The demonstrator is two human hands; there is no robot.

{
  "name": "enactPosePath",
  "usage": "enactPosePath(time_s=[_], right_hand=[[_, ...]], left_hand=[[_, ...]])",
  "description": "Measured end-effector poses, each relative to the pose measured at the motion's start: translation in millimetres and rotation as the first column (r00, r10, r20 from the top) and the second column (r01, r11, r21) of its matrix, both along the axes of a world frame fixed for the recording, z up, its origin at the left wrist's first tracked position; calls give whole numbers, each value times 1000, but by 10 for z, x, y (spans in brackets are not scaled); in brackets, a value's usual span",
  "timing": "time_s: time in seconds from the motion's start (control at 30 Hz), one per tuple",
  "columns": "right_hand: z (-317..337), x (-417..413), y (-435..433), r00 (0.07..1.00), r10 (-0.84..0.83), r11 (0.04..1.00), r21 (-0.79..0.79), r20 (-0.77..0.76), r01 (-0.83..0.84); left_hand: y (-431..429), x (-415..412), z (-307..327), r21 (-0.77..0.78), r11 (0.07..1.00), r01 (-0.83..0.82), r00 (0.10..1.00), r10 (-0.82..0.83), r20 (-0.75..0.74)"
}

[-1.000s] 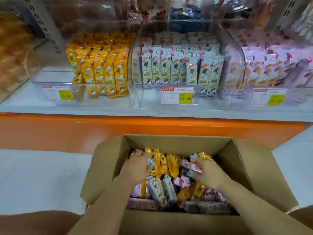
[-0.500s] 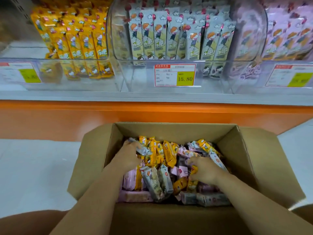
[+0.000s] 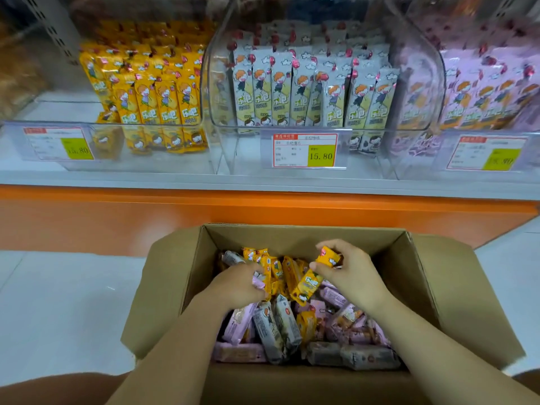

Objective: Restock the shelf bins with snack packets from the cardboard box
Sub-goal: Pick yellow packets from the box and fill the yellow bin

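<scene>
Right hand [image 3: 350, 276] lifted, pinching yellow packet [image 3: 328, 257]; left hand [image 3: 236, 285] grips packets [image 3: 257, 281]; box [image 3: 455, 287] on floor [image 3: 58, 302]

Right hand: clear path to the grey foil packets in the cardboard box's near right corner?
Probably yes: the grey foil packets lie uncovered on top, close to the right hand, in the open cardboard box. But it holds a yellow snack packet.

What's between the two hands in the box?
Head view: yellow packets in the cardboard box fill the gap between left hand, gripping a pink packet, and right hand, gripping another yellow packet.
</scene>
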State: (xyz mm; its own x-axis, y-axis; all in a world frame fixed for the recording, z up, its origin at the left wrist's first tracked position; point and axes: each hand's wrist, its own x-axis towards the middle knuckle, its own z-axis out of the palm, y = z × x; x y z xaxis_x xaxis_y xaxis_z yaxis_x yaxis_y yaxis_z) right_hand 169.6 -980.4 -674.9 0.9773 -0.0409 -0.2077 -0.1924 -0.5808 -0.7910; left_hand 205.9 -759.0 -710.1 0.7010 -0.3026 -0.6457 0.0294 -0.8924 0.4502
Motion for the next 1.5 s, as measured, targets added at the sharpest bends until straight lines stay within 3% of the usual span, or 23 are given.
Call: enactPosePath(time_s=[0.1,0.2,0.47,0.6,0.73,0.9,0.97,1.03,1.13,1.23,1.4,1.5], right_hand=[[42,36,24,998,-39,998,44,56,36],[33,43,15,998,-44,997,60,51,41],[-65,7,-120,996,-86,993,85,-16,87],[-70,23,-151,994,-100,988,117,-46,105],[-37,30,-174,993,-108,984,135,-45,113],[205,31,-171,995,-95,988,124,38,90],[365,26,-154,995,-70,990,125,73,61],[549,18,-115,992,-42,994,109,123,29],[870,45,-3,980,16,997,65,200,-29],[1227,96,179,962,64,996,46,264,-79],[1846,158,631,909,195,978,-1,368,-209],[2160,231,914,861,253,964,-38,440,-264]], left_hand=[[-92,-16,-61,152,988,8,993,-26,115],[-193,31,-98,366,930,41,939,-161,303],[-359,198,-303,352,936,-9,946,-106,307],[-435,224,-332,383,922,63,950,-174,261],[-529,192,-292,263,961,84,966,-144,217],[-508,269,117,-105,994,21,984,-3,177],[-470,331,380,-173,984,47,988,-21,151],[-418,376,673,-175,980,97,985,-69,159],[-291,392,1155,-62,972,226,943,-202,263],[-45,314,1664,-4,972,234,922,-221,317],[550,153,2325,-127,992,10,856,57,514],[916,131,2483,-357,925,-132,751,329,573]])
